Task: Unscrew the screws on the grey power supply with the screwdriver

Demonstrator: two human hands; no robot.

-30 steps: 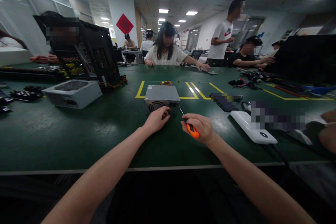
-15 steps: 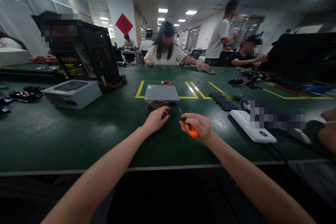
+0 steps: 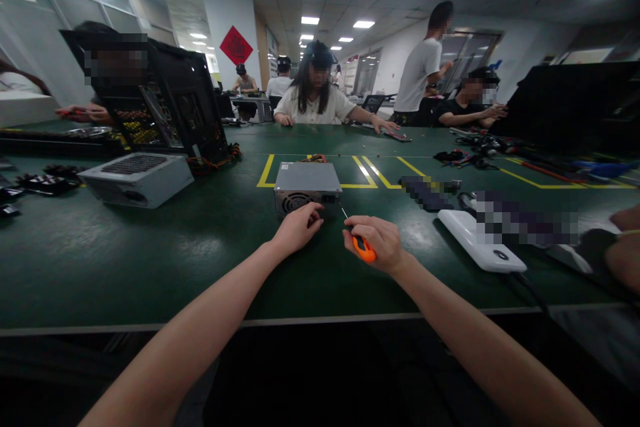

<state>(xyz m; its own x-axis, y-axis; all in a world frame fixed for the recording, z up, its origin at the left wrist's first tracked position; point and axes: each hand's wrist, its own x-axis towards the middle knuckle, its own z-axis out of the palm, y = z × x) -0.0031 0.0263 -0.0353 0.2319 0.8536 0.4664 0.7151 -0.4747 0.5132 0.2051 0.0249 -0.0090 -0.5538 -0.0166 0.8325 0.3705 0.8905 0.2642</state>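
A grey metal computer power supply (image 3: 307, 177) sits on the green table in front of me, its fan grille and socket facing me. My left hand (image 3: 299, 227) rests against the lower front of it, fingers apart and slightly bent, not wrapped round it. An orange and black screwdriver (image 3: 365, 249) is gripped in my right hand (image 3: 380, 240). Its thin shaft points up and left, with the tip at the right edge of the power supply's front face. Whether the tip sits in a screw is too small to tell. Several coloured cables (image 3: 316, 158) show behind the power supply.
To the left lie another power supply (image 3: 137, 177) and an open black computer case (image 3: 185, 100). A white power bank (image 3: 480, 240) with a cable is at right. Loose cables (image 3: 467, 157) lie farther back. Across the table sits a person (image 3: 317, 90), one arm stretched out.
Both hands and the power supply stay almost where they were. The screwdriver handle looks slightly turned in my right hand, showing more of its black part.
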